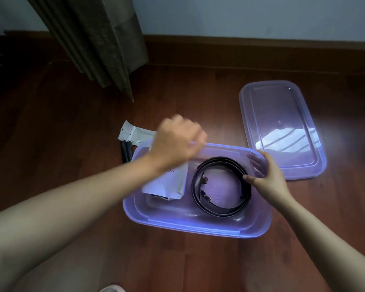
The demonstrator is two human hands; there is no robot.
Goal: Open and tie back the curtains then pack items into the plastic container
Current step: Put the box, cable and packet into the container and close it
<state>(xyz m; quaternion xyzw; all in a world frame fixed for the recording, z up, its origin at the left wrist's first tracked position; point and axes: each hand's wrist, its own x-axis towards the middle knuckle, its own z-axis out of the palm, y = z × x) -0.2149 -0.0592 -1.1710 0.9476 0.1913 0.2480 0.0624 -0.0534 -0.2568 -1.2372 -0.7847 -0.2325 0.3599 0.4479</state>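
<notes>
Container (190, 228): on floor (51, 133), mouth up, long axis left to right.
Belt (221, 212): coiled flat in container's right half.
Pouch (167, 184): white, in container's left half, long axis front to back.
Right hand (270, 178): pinches container's right wall, thumb inside touching belt, fingers outside.
Left hand (177, 140): above container's far left rim, blurred, fingers curled under; hold cannot be told.
Lid (282, 123): flat on floor just beside container's far right corner, long axis front to back.
Curtain (101, 39): well beyond container, to the left.

Translucent plastic container (198, 226) – glossy leather belt (219, 209) – polished wood floor (198, 102)
</notes>
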